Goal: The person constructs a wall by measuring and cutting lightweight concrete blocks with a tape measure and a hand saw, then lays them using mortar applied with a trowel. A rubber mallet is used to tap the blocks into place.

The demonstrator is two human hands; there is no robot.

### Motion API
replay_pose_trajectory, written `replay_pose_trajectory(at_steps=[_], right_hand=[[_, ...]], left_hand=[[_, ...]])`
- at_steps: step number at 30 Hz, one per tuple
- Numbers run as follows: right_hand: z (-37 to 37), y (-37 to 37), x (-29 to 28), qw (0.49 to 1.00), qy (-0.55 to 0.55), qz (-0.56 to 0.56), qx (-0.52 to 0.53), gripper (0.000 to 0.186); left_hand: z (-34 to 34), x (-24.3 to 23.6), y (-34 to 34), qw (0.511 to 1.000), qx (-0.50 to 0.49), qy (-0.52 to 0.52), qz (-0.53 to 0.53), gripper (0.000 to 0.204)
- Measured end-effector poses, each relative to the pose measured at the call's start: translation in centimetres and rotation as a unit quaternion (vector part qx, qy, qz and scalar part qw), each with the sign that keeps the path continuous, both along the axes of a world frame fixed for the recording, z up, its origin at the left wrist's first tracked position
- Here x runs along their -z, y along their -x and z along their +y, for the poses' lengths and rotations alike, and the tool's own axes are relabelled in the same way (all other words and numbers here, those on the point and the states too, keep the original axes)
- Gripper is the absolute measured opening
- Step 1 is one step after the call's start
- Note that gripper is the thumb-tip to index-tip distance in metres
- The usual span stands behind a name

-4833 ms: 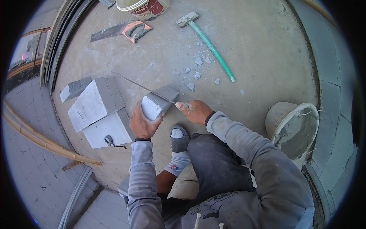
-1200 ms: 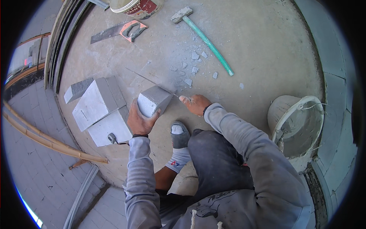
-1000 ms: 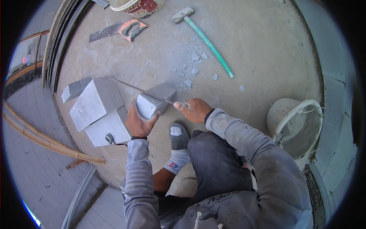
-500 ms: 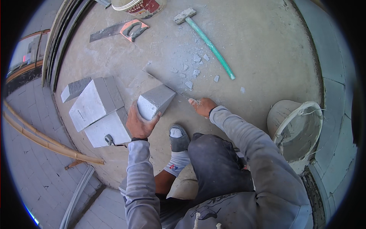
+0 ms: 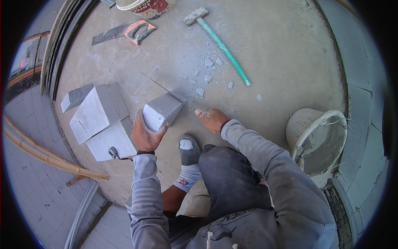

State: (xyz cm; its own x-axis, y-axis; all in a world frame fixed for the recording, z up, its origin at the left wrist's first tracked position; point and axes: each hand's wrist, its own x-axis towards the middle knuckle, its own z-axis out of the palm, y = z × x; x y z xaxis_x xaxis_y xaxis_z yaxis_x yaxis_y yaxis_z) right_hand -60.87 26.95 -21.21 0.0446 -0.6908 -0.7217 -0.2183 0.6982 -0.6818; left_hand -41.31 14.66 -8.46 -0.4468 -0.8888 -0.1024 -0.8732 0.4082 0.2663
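A small wedge-shaped grey-white concrete block stands on the floor in front of me. My left hand grips its near left end, thumb and fingers on opposite sides. In my right hand is the handle end of a long thin-bladed tool, seen almost edge-on. Its blade lies along the block's far edge and reaches beyond it to the left. The handle is mostly hidden by my fingers, and I cannot tell the tool's exact kind.
Larger white blocks stand at left, with a small dark tool on one. Farther off lie a handsaw, a green-handled hammer and broken chips. A paint bucket stands far back; a mortar bucket is at right.
The blade has slid farther out to the left past the block, with my right hand drawn slightly closer to it. My left hand keeps its grip. The whole view has shifted slightly.
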Motion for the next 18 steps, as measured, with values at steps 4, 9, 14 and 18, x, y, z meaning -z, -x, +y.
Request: replay_pose_trajectory(at_steps=[4, 9, 14, 18], right_hand=[[-1.6, 0.8, -5.2, 0.981, 0.187, 0.018, -0.038, 0.074], [-1.1, 2.2, -1.3, 0.997, -0.064, 0.014, -0.041, 0.073], [-0.6, 1.0, -1.7, 0.987, 0.145, 0.046, -0.047, 0.074], [-1.3, 2.5, -0.9, 0.998, 0.052, 0.009, -0.028, 0.075]], left_hand=[[-0.1, -1.2, -0.4, 0.999, -0.023, 0.01, -0.03, 0.085], [0.1, 0.1, -0.2, 1.0, 0.001, 0.014, -0.003, 0.085], [0.0, -0.5, 0.1, 1.0, 0.003, 0.011, -0.004, 0.086], [-0.1, -0.5, 0.5, 1.0, -0.003, 0.013, -0.01, 0.085]])
